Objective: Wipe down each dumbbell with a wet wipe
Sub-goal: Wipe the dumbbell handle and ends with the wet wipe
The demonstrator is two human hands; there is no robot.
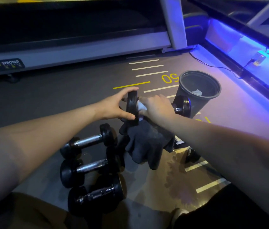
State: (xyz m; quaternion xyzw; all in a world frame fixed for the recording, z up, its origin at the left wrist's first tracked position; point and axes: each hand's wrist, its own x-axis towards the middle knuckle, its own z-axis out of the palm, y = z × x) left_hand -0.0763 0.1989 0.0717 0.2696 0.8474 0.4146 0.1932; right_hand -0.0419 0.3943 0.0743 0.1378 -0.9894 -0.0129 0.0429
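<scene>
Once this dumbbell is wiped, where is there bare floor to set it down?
Bare grey floor lies left of the left hand, between the treadmill base and the three black dumbbells with chrome handles. Crowded: the dark gloves, the black bucket and another dumbbell around the right hand.

A gym: treadmill (74,47), dumbbells (89,142), marked floor (147,66).

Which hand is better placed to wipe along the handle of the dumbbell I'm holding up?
The right hand. It already pinches the wet wipe against the dumbbell, just inside its near head. The left hand grips that head to steady it.
</scene>
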